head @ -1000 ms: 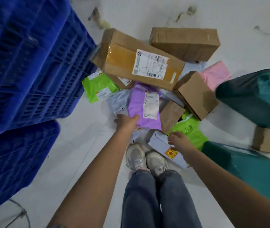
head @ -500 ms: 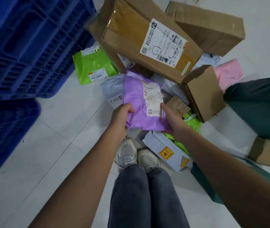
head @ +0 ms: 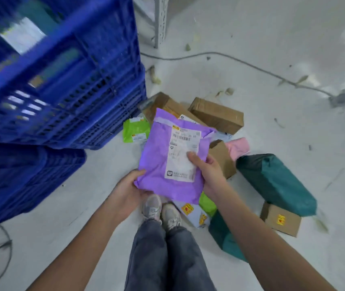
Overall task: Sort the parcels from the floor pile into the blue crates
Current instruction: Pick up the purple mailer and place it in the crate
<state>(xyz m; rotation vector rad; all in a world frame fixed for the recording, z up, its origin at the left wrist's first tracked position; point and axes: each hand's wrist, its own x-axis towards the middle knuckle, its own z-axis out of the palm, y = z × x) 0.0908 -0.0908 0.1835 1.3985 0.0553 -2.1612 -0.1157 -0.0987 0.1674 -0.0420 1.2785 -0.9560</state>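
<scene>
Above the floor pile (head: 199,131), both hands pinch the purple parcel (head: 167,162): left hand (head: 128,191) at its near-left corner, right hand (head: 206,168) at its right edge. Its long axis runs near to far; the blue crates (head: 62,85) stand left, nearer the left hand.

Single head view, looking steeply down, close over floor (head: 251,49).

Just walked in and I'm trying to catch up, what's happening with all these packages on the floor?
A person is sorting parcels. Both hands hold a purple mailer bag up with its label facing them: the left hand grips the lower corner, the right hand pinches the side, thumb on the label. Stacked blue crates stand to the left. Cardboard boxes, a green bag and teal bags lie on the floor.
</scene>
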